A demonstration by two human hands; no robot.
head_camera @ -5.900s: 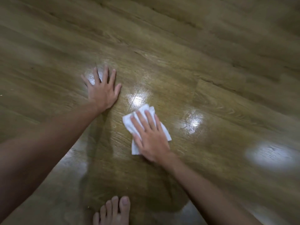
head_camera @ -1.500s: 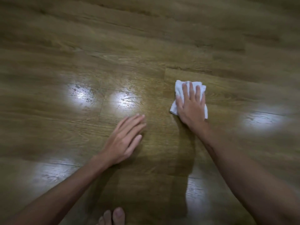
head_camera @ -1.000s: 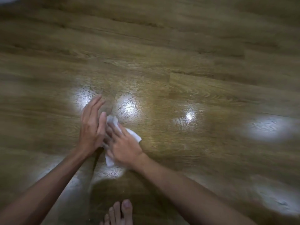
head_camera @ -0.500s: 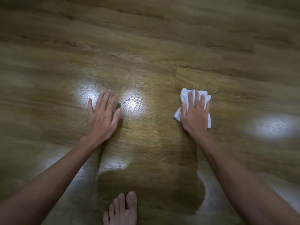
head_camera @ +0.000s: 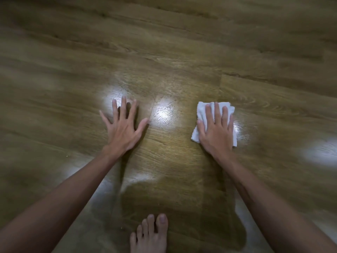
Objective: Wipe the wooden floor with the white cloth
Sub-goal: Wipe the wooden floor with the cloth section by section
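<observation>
Head view, single frame.

Item 1: wooden floor (head_camera: 182, 52), brown planks with glossy light patches; outer parts blurred. Writing: nothing legible on any surface.

Item 2: white cloth (head_camera: 201, 111), crumpled, lying on the floor at right of centre; mostly covered, only its far, left and right edges showing.

Item 3: right hand (head_camera: 217, 130), flat on the cloth, fingers straight, pressing it down.

Item 4: left hand (head_camera: 124, 128), palm flat on bare floor, fingers spread, holding nothing, well apart from the cloth.

Item 5: bare foot (head_camera: 149, 234), toes only, cut off at bottom edge. Both forearms run out of frame.
</observation>
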